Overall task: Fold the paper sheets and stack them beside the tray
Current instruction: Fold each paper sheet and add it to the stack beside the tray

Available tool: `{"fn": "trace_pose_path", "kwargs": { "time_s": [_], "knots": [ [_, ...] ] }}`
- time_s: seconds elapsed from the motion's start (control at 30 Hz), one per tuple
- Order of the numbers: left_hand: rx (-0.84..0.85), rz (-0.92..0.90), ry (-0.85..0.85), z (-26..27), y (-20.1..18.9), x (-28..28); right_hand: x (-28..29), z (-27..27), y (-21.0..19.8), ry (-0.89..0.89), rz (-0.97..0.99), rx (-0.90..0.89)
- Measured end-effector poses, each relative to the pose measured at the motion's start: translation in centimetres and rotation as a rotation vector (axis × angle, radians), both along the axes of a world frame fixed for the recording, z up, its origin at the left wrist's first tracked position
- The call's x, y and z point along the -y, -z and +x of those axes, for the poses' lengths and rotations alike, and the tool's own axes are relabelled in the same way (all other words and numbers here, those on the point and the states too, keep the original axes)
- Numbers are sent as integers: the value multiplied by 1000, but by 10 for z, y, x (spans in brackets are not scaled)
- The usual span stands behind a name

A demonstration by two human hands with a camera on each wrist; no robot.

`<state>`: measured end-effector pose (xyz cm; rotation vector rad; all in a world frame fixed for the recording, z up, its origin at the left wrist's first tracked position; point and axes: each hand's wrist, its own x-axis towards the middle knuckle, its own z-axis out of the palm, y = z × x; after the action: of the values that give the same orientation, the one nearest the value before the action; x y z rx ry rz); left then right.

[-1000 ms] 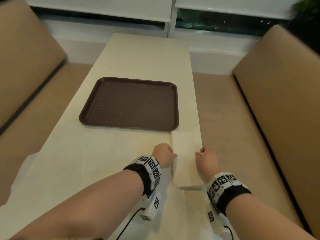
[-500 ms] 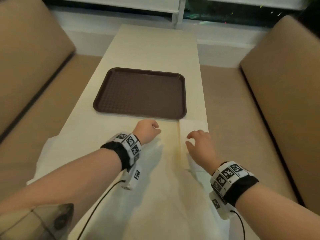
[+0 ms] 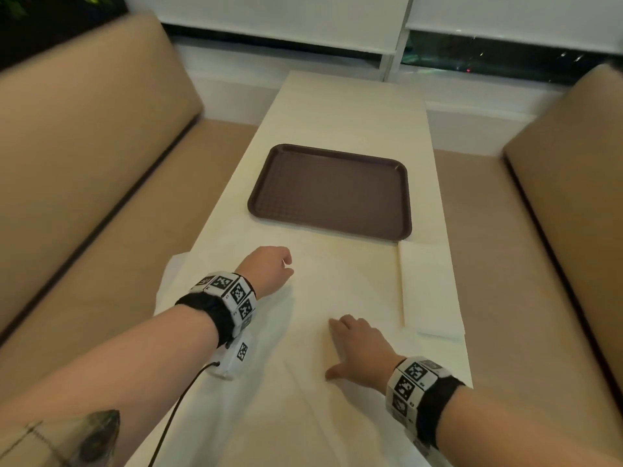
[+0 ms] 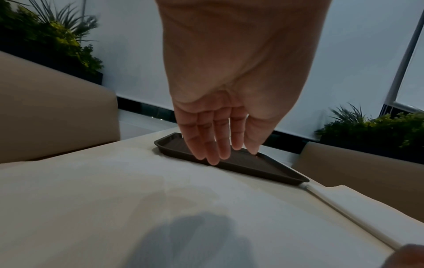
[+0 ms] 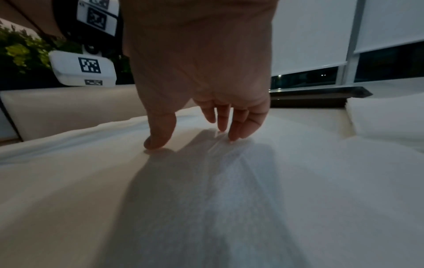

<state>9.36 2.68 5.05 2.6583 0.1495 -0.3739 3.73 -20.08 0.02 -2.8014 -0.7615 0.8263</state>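
A dark brown tray (image 3: pixel 330 192) (image 4: pixel 231 163) lies empty on the pale table. A folded paper stack (image 3: pixel 429 291) (image 4: pixel 358 208) (image 5: pixel 387 119) sits just below the tray's near right corner, by the table's right edge. A large unfolded paper sheet (image 3: pixel 269 382) (image 5: pixel 206 199) covers the near table and overhangs its left edge. My left hand (image 3: pixel 273 269) (image 4: pixel 218 148) hovers above the sheet, fingers relaxed and hanging, holding nothing. My right hand (image 3: pixel 354 345) (image 5: pixel 197 137) rests its thumb and fingertips on the sheet, left of the folded stack.
Tan upholstered benches (image 3: pixel 84 163) (image 3: pixel 573 197) flank the narrow table on both sides. A window with white blinds (image 3: pixel 303 18) lies beyond the far end. Green plants (image 4: pixel 45 36) stand behind the left bench. A cable (image 3: pixel 175 409) hangs from my left wrist device.
Both hands have left the folded stack. The left hand moved left and up over the open sheet; the right hand slid left and toward me onto the sheet. The head view swung right.
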Motion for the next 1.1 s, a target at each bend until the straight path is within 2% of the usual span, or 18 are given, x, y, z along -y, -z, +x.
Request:
{"fn": "trace_pose_path", "kwargs": {
  "time_s": [0.1, 0.23, 0.43, 0.57, 0.73, 0.9, 1.1],
  "knots": [
    [-10, -21, -1, -3, 0, -10, -16, 5, 4, 46, -2, 11],
    [-48, -42, 50, -8, 2, -17, -25, 18, 3, 1, -59, 4],
    [-262, 4, 377, -26, 22, 11, -33, 33, 4, -138, -147, 16],
    [-321, -12, 434, -22, 24, 25, -26, 37, -1, -51, -115, -60],
    [-356, -36, 477, -17, 22, 31, -18, 44, -7, -11, -22, -22],
    [-321, -78, 454, -16, 21, 32, -12, 55, -21, 200, 211, -40],
    [-165, -212, 255, -10, 19, 27, -5, 60, -27, 284, 253, 21]
  ]
}}
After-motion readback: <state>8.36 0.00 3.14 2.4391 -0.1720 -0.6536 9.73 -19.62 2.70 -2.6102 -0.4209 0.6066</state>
